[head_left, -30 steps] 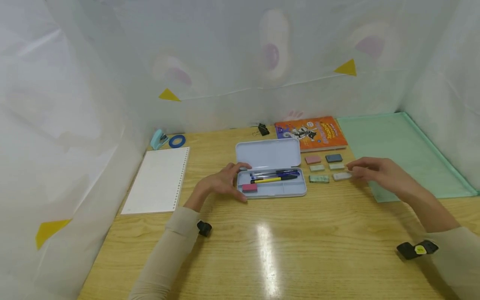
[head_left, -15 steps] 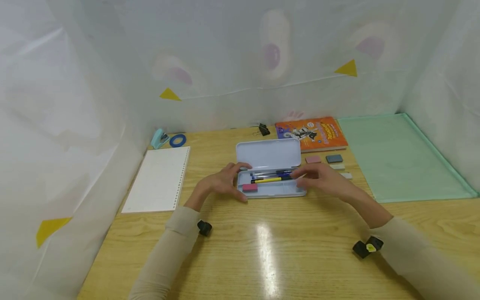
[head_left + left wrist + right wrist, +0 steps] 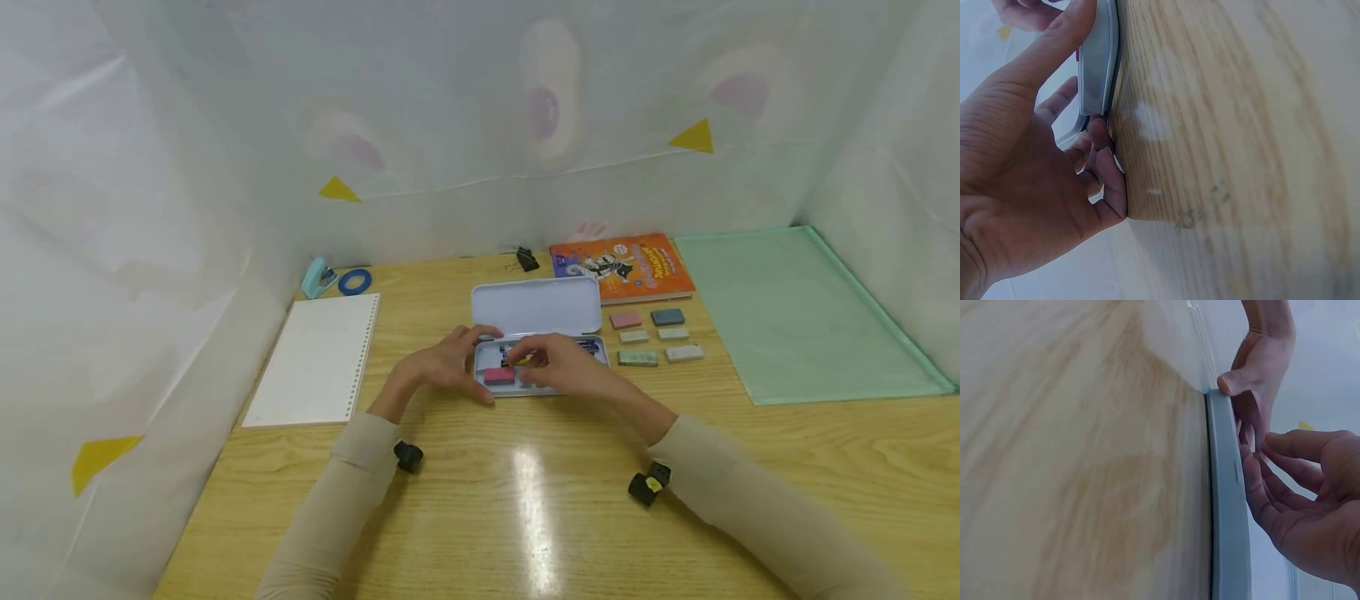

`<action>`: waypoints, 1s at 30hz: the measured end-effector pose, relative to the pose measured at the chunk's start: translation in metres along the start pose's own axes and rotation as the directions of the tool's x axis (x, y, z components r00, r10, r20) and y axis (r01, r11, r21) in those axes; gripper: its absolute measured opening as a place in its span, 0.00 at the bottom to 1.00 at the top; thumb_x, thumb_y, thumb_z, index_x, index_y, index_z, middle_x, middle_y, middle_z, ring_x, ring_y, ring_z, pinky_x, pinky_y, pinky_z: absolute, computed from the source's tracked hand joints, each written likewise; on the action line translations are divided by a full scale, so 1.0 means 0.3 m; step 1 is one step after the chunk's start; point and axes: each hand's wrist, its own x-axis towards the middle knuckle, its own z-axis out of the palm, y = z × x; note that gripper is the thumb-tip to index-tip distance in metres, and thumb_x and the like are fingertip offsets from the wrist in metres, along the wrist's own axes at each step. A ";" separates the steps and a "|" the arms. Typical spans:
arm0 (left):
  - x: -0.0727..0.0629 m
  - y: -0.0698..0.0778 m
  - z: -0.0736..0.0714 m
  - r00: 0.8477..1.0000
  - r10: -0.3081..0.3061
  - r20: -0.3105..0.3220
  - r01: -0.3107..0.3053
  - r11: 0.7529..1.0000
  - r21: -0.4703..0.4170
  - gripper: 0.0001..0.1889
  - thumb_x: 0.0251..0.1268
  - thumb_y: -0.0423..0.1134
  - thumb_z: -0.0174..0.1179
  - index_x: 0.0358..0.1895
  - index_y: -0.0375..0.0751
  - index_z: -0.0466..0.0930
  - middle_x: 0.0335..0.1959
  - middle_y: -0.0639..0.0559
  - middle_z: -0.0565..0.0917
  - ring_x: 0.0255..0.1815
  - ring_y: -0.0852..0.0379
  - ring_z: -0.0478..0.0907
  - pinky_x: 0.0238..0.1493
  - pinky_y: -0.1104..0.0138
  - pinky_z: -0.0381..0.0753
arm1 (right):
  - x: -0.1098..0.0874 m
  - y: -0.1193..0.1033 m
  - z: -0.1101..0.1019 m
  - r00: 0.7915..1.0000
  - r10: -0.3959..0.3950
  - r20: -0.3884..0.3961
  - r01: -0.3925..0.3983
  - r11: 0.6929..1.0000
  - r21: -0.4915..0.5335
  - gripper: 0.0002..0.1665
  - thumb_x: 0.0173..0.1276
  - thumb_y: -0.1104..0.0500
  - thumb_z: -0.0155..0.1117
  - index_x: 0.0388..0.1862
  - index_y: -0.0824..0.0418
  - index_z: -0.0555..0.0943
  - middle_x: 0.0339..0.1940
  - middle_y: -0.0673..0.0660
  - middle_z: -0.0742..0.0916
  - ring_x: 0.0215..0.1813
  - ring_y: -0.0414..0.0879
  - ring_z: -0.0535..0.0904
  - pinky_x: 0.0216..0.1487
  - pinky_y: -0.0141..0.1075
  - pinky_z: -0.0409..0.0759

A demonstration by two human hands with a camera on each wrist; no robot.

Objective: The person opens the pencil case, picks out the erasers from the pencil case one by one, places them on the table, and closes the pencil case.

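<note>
A light blue pencil case (image 3: 536, 305) lies on the wooden table, its lid folded back. My left hand (image 3: 442, 365) grips the case's left end; in the left wrist view the thumb is along its front wall and the fingers are behind it. My right hand (image 3: 573, 367) hovers over the open tray, fingers bent and thumb apart, right beside a pink-red eraser (image 3: 498, 377) in the front left compartment. Nothing shows in its grasp; whether it touches the eraser is unclear. Partly covered by this hand are several pens (image 3: 591, 345) in the rear compartment.
Right of the case sit several erasers, among them a pink eraser (image 3: 626, 319) and a white eraser (image 3: 684, 353). Behind are an orange book (image 3: 652, 271) and a binder clip (image 3: 527, 259). A green mat (image 3: 817, 325) lies right; notepaper (image 3: 315, 358), stapler (image 3: 318, 277) and tape roll (image 3: 354, 282) left.
My right hand has moved left from the white eraser outside the case to the pink-red eraser inside it. The left hand has stayed on the case.
</note>
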 end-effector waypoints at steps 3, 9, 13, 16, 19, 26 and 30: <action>0.000 -0.001 0.001 1.000 0.014 -0.001 -0.014 1.000 -0.003 0.52 0.51 0.55 0.81 0.77 0.65 0.57 0.71 0.45 0.62 0.70 0.45 0.62 0.72 0.44 0.65 | 0.030 -0.010 0.024 1.000 -0.007 0.001 0.007 0.999 -0.047 0.17 0.71 0.67 0.68 0.58 0.63 0.84 0.54 0.58 0.88 0.41 0.44 0.83 0.41 0.37 0.82; -0.001 0.000 -0.001 1.000 0.027 0.000 -0.027 1.000 0.008 0.52 0.52 0.55 0.81 0.78 0.65 0.56 0.72 0.45 0.61 0.70 0.46 0.62 0.72 0.45 0.66 | 0.062 -0.027 0.059 0.996 -0.084 -0.038 0.074 0.974 -0.212 0.17 0.65 0.71 0.72 0.52 0.64 0.87 0.47 0.57 0.86 0.44 0.46 0.80 0.48 0.40 0.80; -0.001 -0.001 -0.002 0.999 0.032 0.001 -0.032 0.999 0.005 0.53 0.52 0.55 0.81 0.78 0.65 0.56 0.73 0.45 0.60 0.70 0.46 0.62 0.72 0.45 0.66 | 0.078 -0.030 0.075 0.994 -0.092 -0.062 0.069 0.952 -0.299 0.15 0.61 0.71 0.73 0.48 0.63 0.87 0.42 0.55 0.87 0.46 0.48 0.79 0.51 0.44 0.80; -0.001 -0.001 -0.002 0.999 0.037 0.001 -0.037 0.999 0.000 0.52 0.52 0.54 0.81 0.78 0.65 0.56 0.73 0.45 0.60 0.71 0.46 0.61 0.72 0.45 0.66 | 0.086 -0.031 0.078 0.995 -0.068 -0.074 0.042 0.950 -0.309 0.14 0.59 0.71 0.74 0.44 0.62 0.88 0.39 0.53 0.88 0.45 0.47 0.80 0.53 0.45 0.80; -0.002 0.002 0.000 0.999 0.038 0.002 -0.038 0.999 -0.006 0.52 0.52 0.54 0.81 0.78 0.64 0.56 0.74 0.44 0.60 0.72 0.45 0.61 0.73 0.44 0.65 | 0.087 -0.030 0.074 0.996 -0.031 -0.080 0.007 0.958 -0.287 0.13 0.58 0.70 0.74 0.43 0.61 0.88 0.37 0.51 0.89 0.43 0.45 0.81 0.52 0.44 0.80; -0.003 0.005 0.002 1.000 0.020 -0.001 -0.020 1.000 0.004 0.52 0.52 0.55 0.81 0.78 0.65 0.57 0.74 0.44 0.60 0.73 0.45 0.60 0.74 0.43 0.63 | 0.036 -0.033 0.026 0.996 0.049 -0.081 -0.064 0.979 -0.196 0.13 0.64 0.64 0.72 0.48 0.61 0.88 0.39 0.52 0.88 0.41 0.45 0.80 0.46 0.41 0.80; 0.000 0.005 0.001 1.000 -0.002 -0.001 0.002 1.000 0.010 0.52 0.51 0.56 0.81 0.77 0.66 0.57 0.75 0.43 0.60 0.74 0.45 0.60 0.75 0.42 0.63 | -0.008 -0.031 -0.022 0.993 0.015 -0.114 -0.031 0.989 -0.143 0.12 0.66 0.64 0.73 0.49 0.61 0.88 0.40 0.53 0.87 0.40 0.45 0.81 0.43 0.40 0.80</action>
